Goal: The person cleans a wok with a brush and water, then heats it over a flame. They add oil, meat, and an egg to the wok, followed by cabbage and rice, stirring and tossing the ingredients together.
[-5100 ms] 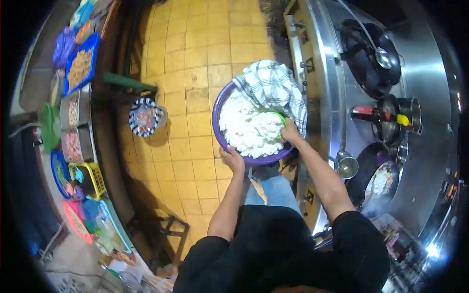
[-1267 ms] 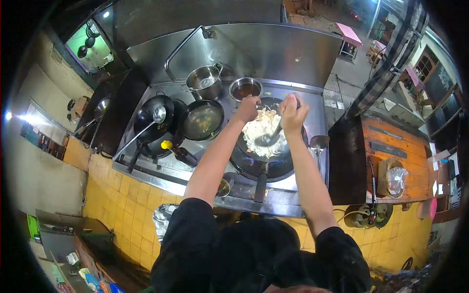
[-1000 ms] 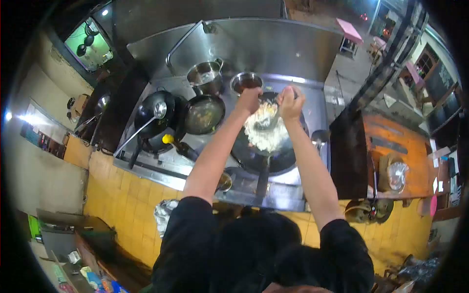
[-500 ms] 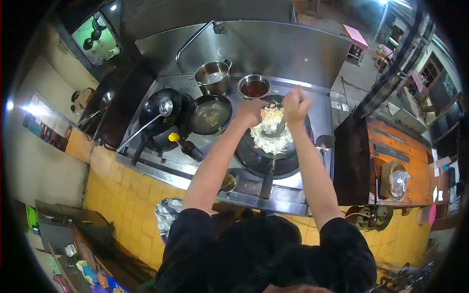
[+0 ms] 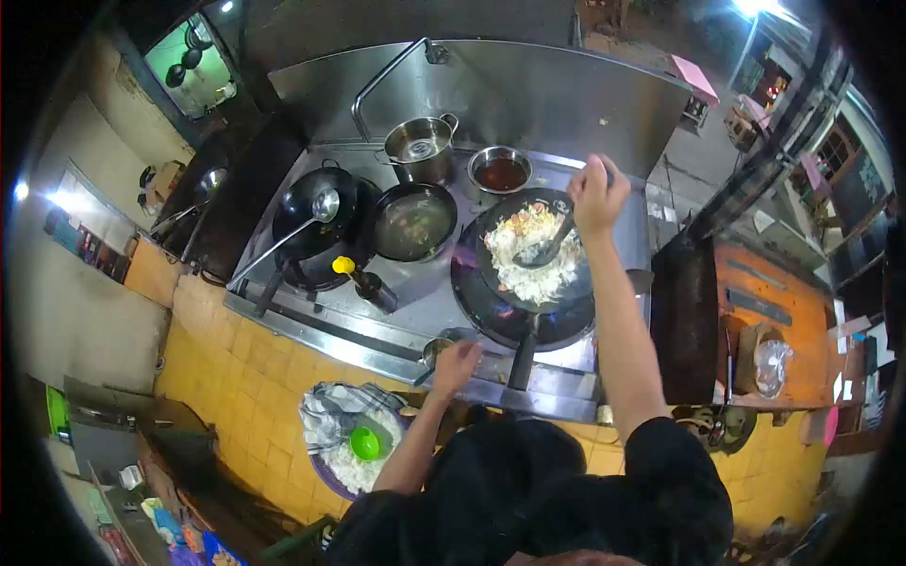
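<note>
My right hand (image 5: 598, 193) is closed around the handle of a black spatula (image 5: 543, 251). The spatula's broad head rests in the rice (image 5: 540, 278), which lies with vegetable bits in a black frying pan (image 5: 491, 226). This pan sits over a larger dark wok, its handle pointing toward me, and bluish flame shows around it. My left hand (image 5: 457, 366) is at the stove's front edge, its fingers stretched out and holding nothing visible. Beside it is a small metal cup (image 5: 435, 350), partly hidden by the hand.
A pot (image 5: 419, 151), a bowl of red-brown sauce (image 5: 500, 174), a second pan (image 5: 413, 223) and a ladle (image 5: 325, 206) over woks stand on the stove (image 5: 425, 292). A yellow-capped bottle (image 5: 376, 291) is nearby. Below, a basin (image 5: 330, 481) holds white rice and a green bowl (image 5: 365, 442).
My left hand has left the pan and come back toward me to the stove's front edge. The right hand has shifted slightly right. The rice basin and flame now show.
</note>
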Demonstrator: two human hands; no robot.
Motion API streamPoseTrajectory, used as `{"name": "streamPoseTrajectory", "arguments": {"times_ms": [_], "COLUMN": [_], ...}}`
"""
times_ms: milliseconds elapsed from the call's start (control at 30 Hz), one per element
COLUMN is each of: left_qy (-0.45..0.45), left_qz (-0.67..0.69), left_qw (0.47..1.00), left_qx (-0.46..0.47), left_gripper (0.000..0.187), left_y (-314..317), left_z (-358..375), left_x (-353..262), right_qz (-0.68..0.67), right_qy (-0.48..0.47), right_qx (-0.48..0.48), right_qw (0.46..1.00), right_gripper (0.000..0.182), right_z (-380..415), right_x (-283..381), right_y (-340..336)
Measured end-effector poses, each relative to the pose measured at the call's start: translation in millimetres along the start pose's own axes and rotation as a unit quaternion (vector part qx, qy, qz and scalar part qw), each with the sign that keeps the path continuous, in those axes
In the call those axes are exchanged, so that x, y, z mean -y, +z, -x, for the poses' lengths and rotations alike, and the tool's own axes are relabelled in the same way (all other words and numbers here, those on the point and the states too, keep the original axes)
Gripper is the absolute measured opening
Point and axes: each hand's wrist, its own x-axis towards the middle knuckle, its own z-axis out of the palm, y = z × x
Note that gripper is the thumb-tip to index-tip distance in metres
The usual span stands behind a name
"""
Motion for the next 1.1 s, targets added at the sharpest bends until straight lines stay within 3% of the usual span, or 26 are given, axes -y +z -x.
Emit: {"name": "streamPoseTrajectory", "arguments": {"times_ms": [33, 100, 133, 233, 333, 367, 400, 500, 533, 567, 633, 700, 767, 800, 833, 900, 933, 967, 1000, 1100], "left_qy": [-0.004, -0.035, -0.035, -0.03, -0.065, -0.057, -0.042, -0.017, -0.05, -0.052, -0.119, -0.107, -0.021, -0.15, -0.176, -0.243, -0.246, -0.205, -0.158, -0.096], "left_qz": [0.004, 0.0, 0.008, 0.033, -0.009, 0.076, 0.164, 0.17, 0.267, 0.27, 0.2, 0.206, 0.029, 0.117, 0.163, 0.06, 0.057, -0.048, -0.151, -0.247], "left_qw": [1.0, 0.999, 0.999, 0.999, 0.997, 0.992, 0.976, 0.962, 0.935, 0.935, 0.955, 0.958, 0.993, 0.973, 0.964, 0.961, 0.96, 0.973, 0.974, 0.964], "left_qx": [-0.001, -0.006, -0.014, 0.001, 0.033, 0.087, 0.134, 0.211, 0.226, 0.224, 0.184, 0.169, 0.114, 0.132, 0.114, 0.12, 0.125, 0.094, 0.058, -0.007], "left_gripper": [0.037, 0.037, 0.037, 0.036, 0.026, 0.02, 0.016, 0.017, 0.022, 0.022, 0.023, 0.024, 0.023, 0.02, 0.019, 0.023, 0.023, 0.024, 0.026, 0.028], "left_y": [-2.1, -10.6, -10.9, -27.7, -34.2, -32.0, -26.0, -30.0, -17.9, -16.7, -16.8, -16.0, -34.0, -47.9, -54.2, -64.9, -69.8, -74.4, -79.8, -86.1], "left_z": [6.6, 28.8, 28.6, 49.8, 75.0, 77.9, 73.9, 75.6, 71.1, 67.9, 62.1, 62.1, 59.0, 63.5, 66.6, 70.2, 77.5, 81.1, 78.4, 88.3], "left_x": [7.6, 33.5, 40.6, 58.1, 52.9, 58.9, 62.7, 16.5, 33.7, 26.8, 17.3, 24.3, 19.7, 12.1, 20.8, 48.2, 54.1, 59.0, 63.4, 85.0], "right_qz": [0.003, 0.025, 0.014, -0.043, -0.016, -0.003, -0.011, -0.025, -0.024, -0.023, -0.014, -0.019, -0.041, 0.014, 0.016, 0.062, 0.023, 0.023, 0.05, 0.118], "right_qy": [0.004, -0.075, -0.038, -0.004, -0.065, -0.096, -0.032, 0.034, 0.028, 0.03, 0.046, 0.062, 0.079, 0.035, 0.035, 0.054, 0.079, 0.076, 0.06, -0.012], "right_qx": [0.004, 0.022, 0.074, 0.05, 0.061, 0.057, 0.068, 0.026, 0.03, 0.033, -0.003, -0.004, 0.012, 0.015, 0.015, -0.028, 0.016, 0.014, 0.005, 0.012], "right_qw": [1.0, 0.997, 0.996, 0.998, 0.996, 0.994, 0.997, 0.999, 0.999, 0.999, 0.999, 0.998, 0.996, 0.999, 0.999, 0.996, 0.997, 0.997, 0.997, 0.993], "right_gripper": [0.03, 0.033, 0.031, 0.034, 0.032, 0.031, 0.031, 0.032, 0.031, 0.031, 0.031, 0.03, 0.03, 0.03, 0.03, 0.032, 0.031, 0.031, 0.034, 0.031], "right_z": [-1.0, 8.2, -2.0, -6.7, 6.6, 13.8, 1.3, -2.4, 5.1, 6.9, 26.1, 26.2, 7.8, 16.5, 14.3, 21.6, 7.7, 7.2, 8.7, 29.0], "right_x": [-17.1, -55.0, -49.5, -6.9, -52.1, -55.7, -57.2, 0.1, 9.9, -0.9, -20.9, -11.3, 12.7, 25.4, 13.1, -22.4, -12.5, 1.9, 16.4, 5.1], "right_y": [-7.0, -24.5, -21.9, 3.7, -9.6, -12.3, -13.3, 10.0, 9.3, 8.3, 5.4, -3.3, 6.8, 8.0, 5.9, -8.6, -10.1, -6.9, -1.8, -13.8]}}
